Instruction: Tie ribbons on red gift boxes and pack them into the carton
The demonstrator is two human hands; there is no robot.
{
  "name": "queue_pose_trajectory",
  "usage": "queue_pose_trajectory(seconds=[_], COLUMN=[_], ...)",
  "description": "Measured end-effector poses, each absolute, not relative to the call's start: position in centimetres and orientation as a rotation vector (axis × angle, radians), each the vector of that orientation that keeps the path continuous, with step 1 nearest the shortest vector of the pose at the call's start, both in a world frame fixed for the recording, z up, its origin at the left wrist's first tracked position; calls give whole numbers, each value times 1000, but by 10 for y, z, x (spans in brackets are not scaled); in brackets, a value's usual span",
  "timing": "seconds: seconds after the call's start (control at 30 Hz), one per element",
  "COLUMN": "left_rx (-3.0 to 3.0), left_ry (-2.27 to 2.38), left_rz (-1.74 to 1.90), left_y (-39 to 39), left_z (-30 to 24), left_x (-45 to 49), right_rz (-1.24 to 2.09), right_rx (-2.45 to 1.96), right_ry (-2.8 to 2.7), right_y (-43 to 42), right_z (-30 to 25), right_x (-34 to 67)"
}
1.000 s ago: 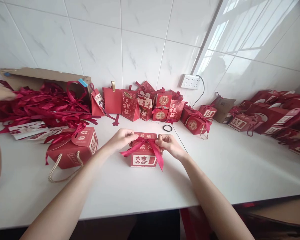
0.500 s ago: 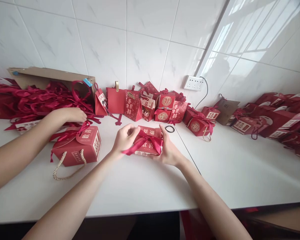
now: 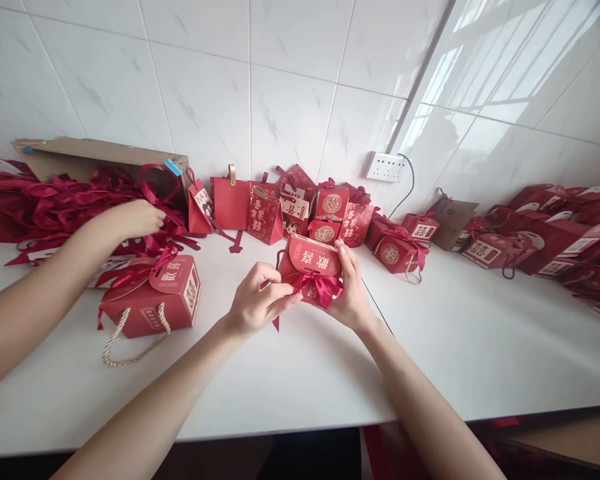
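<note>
A small red gift box [image 3: 314, 255] with pale characters on its flap is tilted up above the white table. A shiny dark-red ribbon bow [image 3: 325, 287] is tied across its front. My right hand [image 3: 349, 290] grips the box along its right side, thumb near the top edge. At the bow's left end, my left hand [image 3: 260, 300] has its fingers closed on the ribbon. One ribbon tail hangs below those fingers. Part of the box's lower left is hidden behind my left hand.
Another person's hand [image 3: 140, 219] reaches over a heap of red ribbons [image 3: 65, 200] by a cardboard box [image 3: 105, 151]. A larger red box [image 3: 150, 300] with a rope handle stands at left. Several red boxes line the wall, below a power strip [image 3: 384, 167].
The gift box has been lifted and tipped so its flap side faces me. My left hand has moved from the box's left edge to the bow. The other person's hand has shifted slightly left.
</note>
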State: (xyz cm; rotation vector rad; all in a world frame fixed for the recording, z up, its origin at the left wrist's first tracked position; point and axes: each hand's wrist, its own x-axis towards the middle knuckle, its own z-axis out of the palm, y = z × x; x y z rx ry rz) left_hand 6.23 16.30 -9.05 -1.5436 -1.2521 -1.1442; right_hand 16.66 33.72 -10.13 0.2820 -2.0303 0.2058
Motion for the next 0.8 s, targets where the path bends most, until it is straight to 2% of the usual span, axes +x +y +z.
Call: queue_pose_trajectory(seconds=[0.8], left_rx=[-1587], left_ry=[-1208], left_rz=[-1065], left_y=[166], left_z=[-84], left_x=[70], right_rz=[282], right_rx=[322], right_ry=[-2083], right_y=[335], right_z=[-103], right_x=[168])
